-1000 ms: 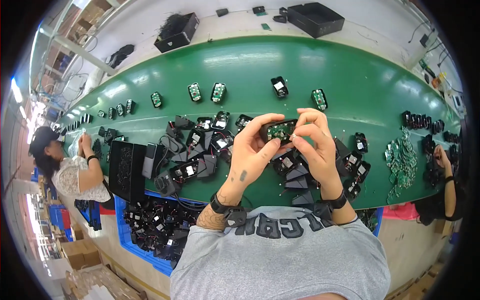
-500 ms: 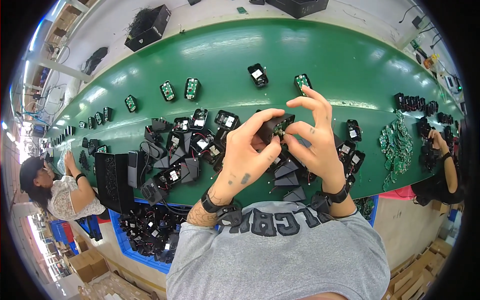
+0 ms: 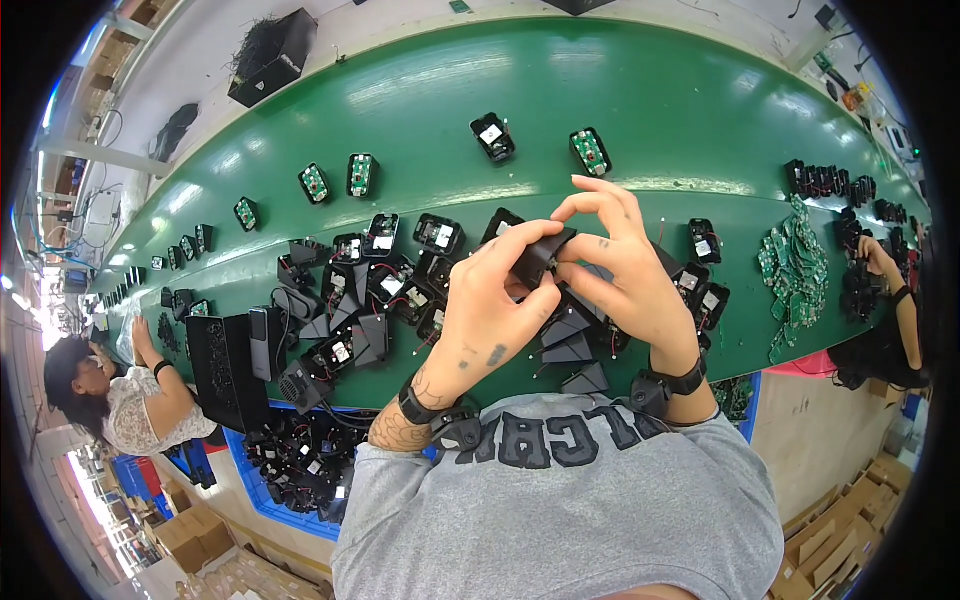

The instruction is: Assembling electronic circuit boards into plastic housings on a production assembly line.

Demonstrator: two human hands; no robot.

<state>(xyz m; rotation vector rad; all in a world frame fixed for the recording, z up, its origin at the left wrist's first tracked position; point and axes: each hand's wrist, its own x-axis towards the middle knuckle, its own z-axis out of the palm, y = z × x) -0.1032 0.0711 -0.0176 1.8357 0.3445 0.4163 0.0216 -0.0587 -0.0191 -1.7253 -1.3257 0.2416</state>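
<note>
A small black plastic housing is up in front of me over the table, tilted so that its inside is mostly hidden. My left hand grips it between fingers and thumb. At its open side, the thumb and index finger of my right hand are pinched together; whatever lies between those fingertips is too small to make out. My right hand's other fingers are raised and curved. Below both hands lie black housing parts with thin red wires. Beyond them, a housing with a green circuit board stands on the table.
Open housings crowd the green table to my left. Green circuit boards are heaped at the right. A black box and a blue crate are at the left. Co-workers sit at both sides.
The held housing has tipped, and the green board that showed inside it is now mostly out of sight. My right fingers stay pinched at it. The whole view has shifted slightly.
</note>
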